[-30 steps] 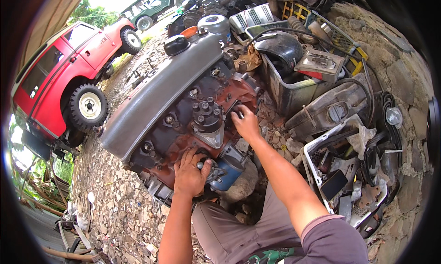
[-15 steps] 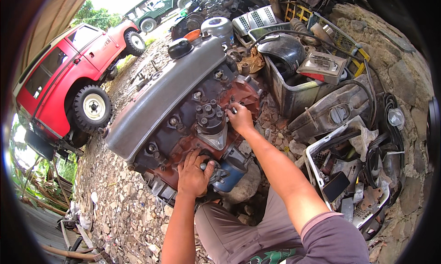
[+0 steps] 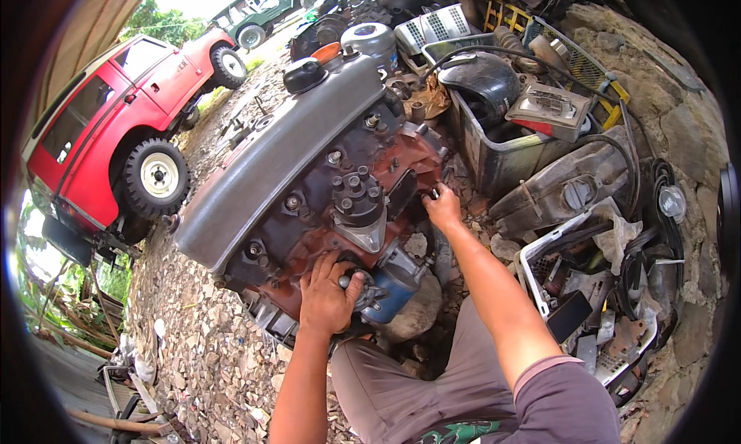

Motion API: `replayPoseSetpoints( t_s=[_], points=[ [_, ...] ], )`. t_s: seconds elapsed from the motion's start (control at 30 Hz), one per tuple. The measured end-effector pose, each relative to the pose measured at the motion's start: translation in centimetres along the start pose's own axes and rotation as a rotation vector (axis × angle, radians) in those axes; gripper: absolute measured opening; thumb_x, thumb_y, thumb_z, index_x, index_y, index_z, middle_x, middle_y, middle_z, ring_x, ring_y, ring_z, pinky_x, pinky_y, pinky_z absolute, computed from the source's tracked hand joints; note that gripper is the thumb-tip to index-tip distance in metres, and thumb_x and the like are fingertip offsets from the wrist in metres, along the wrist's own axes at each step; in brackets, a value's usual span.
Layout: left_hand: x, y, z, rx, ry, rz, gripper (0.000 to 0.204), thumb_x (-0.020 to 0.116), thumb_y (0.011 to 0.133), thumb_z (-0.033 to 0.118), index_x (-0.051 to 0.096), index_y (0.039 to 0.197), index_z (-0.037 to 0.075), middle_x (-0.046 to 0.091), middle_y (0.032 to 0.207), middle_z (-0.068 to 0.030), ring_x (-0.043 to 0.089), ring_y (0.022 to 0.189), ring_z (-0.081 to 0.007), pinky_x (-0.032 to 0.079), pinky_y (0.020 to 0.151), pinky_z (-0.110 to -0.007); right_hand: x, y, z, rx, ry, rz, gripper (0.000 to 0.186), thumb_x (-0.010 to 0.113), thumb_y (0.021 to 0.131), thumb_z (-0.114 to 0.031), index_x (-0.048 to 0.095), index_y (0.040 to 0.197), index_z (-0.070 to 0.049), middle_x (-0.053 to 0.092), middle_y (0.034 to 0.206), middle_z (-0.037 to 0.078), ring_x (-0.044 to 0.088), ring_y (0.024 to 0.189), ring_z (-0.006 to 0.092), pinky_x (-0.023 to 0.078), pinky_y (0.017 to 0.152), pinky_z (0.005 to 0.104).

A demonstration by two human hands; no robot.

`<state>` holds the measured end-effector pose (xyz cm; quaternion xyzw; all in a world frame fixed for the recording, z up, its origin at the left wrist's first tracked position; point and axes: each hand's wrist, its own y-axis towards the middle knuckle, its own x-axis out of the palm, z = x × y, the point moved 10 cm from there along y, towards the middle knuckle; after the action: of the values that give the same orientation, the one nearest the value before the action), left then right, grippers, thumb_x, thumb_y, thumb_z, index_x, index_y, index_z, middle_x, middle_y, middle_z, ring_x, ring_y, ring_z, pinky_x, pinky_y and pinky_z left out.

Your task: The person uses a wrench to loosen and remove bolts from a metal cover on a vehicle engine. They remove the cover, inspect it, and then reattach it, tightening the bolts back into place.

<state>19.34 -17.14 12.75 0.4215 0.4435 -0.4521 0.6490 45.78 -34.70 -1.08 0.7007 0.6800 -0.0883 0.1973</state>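
In front of me stands an engine with a long grey rocker cover (image 3: 285,154) and a rust-red block (image 3: 287,289). A black distributor cap (image 3: 359,199) sticks up from its near side, and a blue cylindrical canister (image 3: 392,296) sits below it. My left hand (image 3: 328,293) rests on the block, fingers spread, the thumb beside a dark rounded part next to the canister. At the block's right end, my right hand (image 3: 442,207) has its fingers pinched together near the lower edge. A small dark bit shows at its fingertips, too small to name.
To the right stand a grey bin (image 3: 494,154) holding a black helmet (image 3: 480,87) and a white crate (image 3: 532,262) of scrap parts. A stone wall (image 3: 687,143) runs behind them. Gravel (image 3: 197,328) covers the ground at left, with a red off-road vehicle (image 3: 154,89) beyond.
My right hand has moved right and slightly down, from beside the distributor cap to the block's right end. A dark rectangular area shows where it was. My left hand stays in place.
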Motion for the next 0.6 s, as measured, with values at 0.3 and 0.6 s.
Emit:
replayPoseSetpoints(
  t_s=[0.3,0.6],
  points=[
    [-0.3,0.1,0.1,0.022,-0.001,0.012,0.04,0.052,0.093,0.044,0.061,0.117,0.014,0.046,0.14,-0.0122,0.037,0.134,-0.0298,0.026,0.107,-0.048,1.4,0.4,-0.5,0.009,0.083,0.069,0.026,0.072,0.08,-0.025,0.067,0.097,-0.005,0.069,0.085,0.019,0.067,0.084,0.0346,0.05,0.074,0.0403],
    [-0.1,0.1,0.1,0.022,0.011,0.013,0.04,0.052,0.093,0.044,0.061,0.117,0.014,0.046,0.14,-0.0124,0.036,0.135,-0.0296,0.026,0.106,-0.048,1.5,-0.2,-2.5,-0.078,-0.113,0.157,0.024,0.071,0.081,-0.022,0.066,0.094,-0.002,0.068,0.086,0.022,0.065,0.086,0.0404,0.049,0.072,0.0449]
  ],
)
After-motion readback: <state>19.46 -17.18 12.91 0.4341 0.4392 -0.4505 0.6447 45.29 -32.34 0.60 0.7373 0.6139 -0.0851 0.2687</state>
